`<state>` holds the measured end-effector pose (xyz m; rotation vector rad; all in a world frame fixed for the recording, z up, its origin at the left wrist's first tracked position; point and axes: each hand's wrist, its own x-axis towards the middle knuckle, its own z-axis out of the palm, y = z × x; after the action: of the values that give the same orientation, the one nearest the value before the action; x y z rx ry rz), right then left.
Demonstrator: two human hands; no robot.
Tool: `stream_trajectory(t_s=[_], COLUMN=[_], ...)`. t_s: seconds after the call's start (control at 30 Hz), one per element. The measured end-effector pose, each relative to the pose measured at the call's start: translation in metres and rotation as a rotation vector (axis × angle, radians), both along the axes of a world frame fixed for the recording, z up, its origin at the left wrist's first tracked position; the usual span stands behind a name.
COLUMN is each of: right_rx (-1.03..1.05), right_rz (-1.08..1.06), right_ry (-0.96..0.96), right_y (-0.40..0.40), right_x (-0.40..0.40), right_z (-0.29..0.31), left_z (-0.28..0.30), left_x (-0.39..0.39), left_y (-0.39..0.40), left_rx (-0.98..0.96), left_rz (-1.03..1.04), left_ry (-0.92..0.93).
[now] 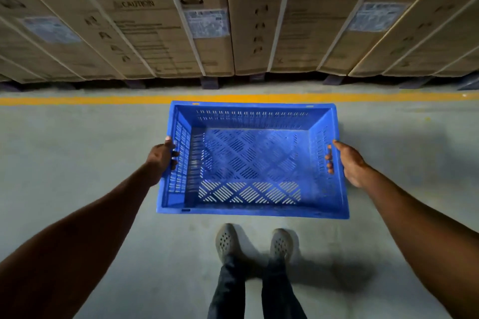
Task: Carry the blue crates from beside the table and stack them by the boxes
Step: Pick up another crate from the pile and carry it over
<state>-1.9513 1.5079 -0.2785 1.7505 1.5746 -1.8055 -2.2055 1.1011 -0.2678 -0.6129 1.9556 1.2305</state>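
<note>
While we hold the blue crate [251,160] level between us, left hand [161,156] and right hand [348,163] each gripping an end handle, its long axis runs parallel to the boxes [233,21] straight ahead beyond the yellow line [77,100].

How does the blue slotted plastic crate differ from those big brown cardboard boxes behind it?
The blue slotted plastic crate is open-topped and perforated, so its empty inside shows; the brown cardboard boxes are closed, strapped and printed with caution marks. The crate is gripped by the left hand and right hand at its side handles; the boxes stand in a row beyond the yellow floor line. Both are rectangular containers.
</note>
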Motion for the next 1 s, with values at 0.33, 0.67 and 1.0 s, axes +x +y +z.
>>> stream_trajectory(t_s=[0.33,0.67,1.0], right_rx=[-0.005,0.052,0.090], right_rz=[-0.002,-0.069,-0.061], right_ry=[-0.017,-0.029,-0.009], right_y=[0.026,0.031,0.035], right_x=[-0.061,-0.076,-0.072], right_z=[-0.143,-0.174,-0.183], left_z=[-0.151,-0.205,-0.210], left_x=[-0.054,-0.063,-0.063], left_y=[0.027,0.035,0.031], left_rx=[-0.022,0.012,0.030], left_rz=[-0.050,-0.013,-0.059], left_ry=[-0.046,0.048,0.051])
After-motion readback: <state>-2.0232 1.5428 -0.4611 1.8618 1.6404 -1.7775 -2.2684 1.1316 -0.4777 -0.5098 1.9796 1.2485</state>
